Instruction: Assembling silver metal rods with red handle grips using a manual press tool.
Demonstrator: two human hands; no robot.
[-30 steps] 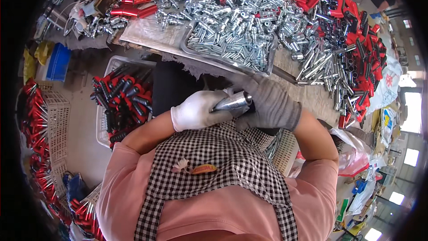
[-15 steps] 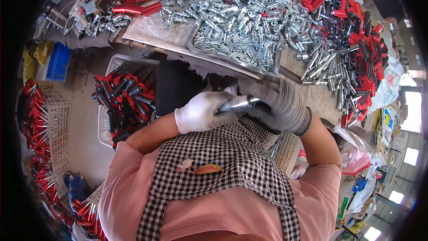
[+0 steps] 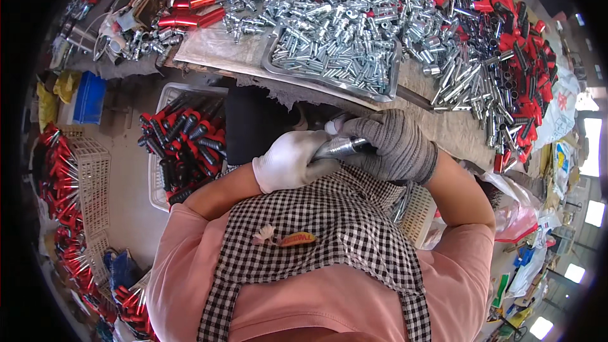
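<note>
My left hand (image 3: 288, 161), in a white glove, is wrapped around a shiny silver metal cylinder (image 3: 339, 147) in front of my apron. The cylinder points to the right. My right hand (image 3: 396, 145), in a grey glove, closes its thumb and fingers around the cylinder's right end. Those fingers cover the tip, so a small part held there would be hidden. Just beyond the hands is the bench edge, with a clear tray (image 3: 394, 82) full of small silver pins (image 3: 329, 57).
Silver fittings (image 3: 354, 0) are heaped behind the tray, with red-and-black handles (image 3: 525, 69) at the right. Left of my knees stands a white basket (image 3: 156, 180) of red-and-black tools (image 3: 190, 136). Further left are a beige crate (image 3: 94, 177) and a blue bin (image 3: 88, 98).
My right hand has closed in on the cylinder's right end, covering the tip that showed before. My left hand keeps its hold, and the view has shifted slightly.
</note>
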